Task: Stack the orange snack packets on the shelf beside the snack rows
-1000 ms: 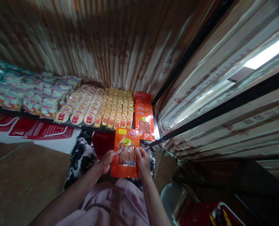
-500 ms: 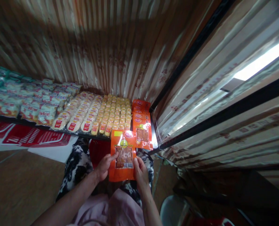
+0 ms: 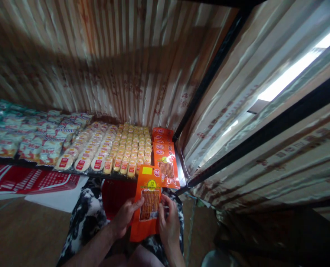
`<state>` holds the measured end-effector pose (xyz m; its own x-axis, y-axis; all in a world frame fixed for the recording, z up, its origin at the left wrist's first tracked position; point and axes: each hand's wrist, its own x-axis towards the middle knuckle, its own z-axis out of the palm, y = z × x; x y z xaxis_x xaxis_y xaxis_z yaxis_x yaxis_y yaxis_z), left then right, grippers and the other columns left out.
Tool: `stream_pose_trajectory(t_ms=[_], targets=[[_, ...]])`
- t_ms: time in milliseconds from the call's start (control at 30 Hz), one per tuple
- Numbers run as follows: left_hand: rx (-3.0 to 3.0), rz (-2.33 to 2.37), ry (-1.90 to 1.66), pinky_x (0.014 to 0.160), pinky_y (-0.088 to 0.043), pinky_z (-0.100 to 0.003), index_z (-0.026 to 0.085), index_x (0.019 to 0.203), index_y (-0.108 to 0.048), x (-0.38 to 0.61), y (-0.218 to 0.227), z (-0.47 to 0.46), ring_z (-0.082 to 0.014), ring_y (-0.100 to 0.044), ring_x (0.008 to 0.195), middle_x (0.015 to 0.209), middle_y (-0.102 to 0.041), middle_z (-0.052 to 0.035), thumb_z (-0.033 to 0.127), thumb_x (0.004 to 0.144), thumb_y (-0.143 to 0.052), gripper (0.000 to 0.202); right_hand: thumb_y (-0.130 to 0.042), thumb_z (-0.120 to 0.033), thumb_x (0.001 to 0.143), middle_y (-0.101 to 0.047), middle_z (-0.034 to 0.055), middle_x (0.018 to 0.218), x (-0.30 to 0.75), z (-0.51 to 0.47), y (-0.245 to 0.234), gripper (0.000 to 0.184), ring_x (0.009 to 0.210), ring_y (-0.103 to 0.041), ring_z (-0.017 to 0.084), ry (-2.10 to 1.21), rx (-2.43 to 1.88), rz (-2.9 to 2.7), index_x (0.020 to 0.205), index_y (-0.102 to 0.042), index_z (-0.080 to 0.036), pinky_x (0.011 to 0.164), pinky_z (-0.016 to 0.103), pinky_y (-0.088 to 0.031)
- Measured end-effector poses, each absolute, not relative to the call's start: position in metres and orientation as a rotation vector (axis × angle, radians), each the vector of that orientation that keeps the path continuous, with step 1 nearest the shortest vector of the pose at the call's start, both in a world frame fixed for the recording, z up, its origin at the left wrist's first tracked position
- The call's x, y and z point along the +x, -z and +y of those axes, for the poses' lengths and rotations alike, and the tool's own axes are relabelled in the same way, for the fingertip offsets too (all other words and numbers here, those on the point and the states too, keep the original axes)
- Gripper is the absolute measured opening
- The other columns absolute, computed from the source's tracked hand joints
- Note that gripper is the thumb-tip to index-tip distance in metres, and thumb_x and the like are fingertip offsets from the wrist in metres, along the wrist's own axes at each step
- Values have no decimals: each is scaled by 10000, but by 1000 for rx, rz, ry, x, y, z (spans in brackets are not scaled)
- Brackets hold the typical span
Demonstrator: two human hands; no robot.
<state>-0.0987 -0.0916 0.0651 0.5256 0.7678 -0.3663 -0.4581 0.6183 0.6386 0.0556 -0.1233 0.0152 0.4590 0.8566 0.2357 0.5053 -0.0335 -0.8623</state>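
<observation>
Over my lap is an orange snack packet (image 3: 146, 230), tilted, with brown stick-shaped pieces showing through its clear window. My left hand (image 3: 125, 218) grips its left edge, thumb on the front and the other fingers hidden behind. At the right edge, my right hand (image 3: 169, 222) is closed with curled fingers, thumb against the packet's side. Just beyond, several matching orange packets (image 3: 167, 168) lie overlapped in a row at the shelf's right end. The held packet's top covers part of the front of the rows of small yellow wrapped cakes (image 3: 133, 148).
Left of the cakes are rows of round wrapped pastries (image 3: 91, 148), then white bags (image 3: 49, 150) and green packets (image 3: 10, 105). Red baskets (image 3: 36, 180) sit below the shelf. A black post (image 3: 209, 74) and pleated curtains (image 3: 111, 74) bound the back and right.
The packet has tilted, its top leaning right, and sits lower in view. My right fingers have curled up more at its edge. The view has shifted, so the shelf appears lower.
</observation>
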Motion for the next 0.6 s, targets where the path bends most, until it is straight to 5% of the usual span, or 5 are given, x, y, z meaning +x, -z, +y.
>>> stream_pose_trajectory(t_ms=[300,600], targets=[[855,560,-777,1133,-258,-447,218,1324,-521,-92,-83,-97,-285,-480,1260,1281,-601,-79,370,831,-633,528,-454,-445,877,-677,60,978,59,-132,-25,292,902,-629,210,-502,-1638,-1132,967,-636,-235,805,360,-513],[881,382,-724,1087,-309,-461,222,1357,-475,-75,-90,-105,-324,-459,1265,1323,-549,-112,413,808,-667,612,-502,-531,833,-696,56,1031,69,-145,-52,385,912,-658,208,-667,-1643,-1053,1032,-648,-235,810,316,-531]])
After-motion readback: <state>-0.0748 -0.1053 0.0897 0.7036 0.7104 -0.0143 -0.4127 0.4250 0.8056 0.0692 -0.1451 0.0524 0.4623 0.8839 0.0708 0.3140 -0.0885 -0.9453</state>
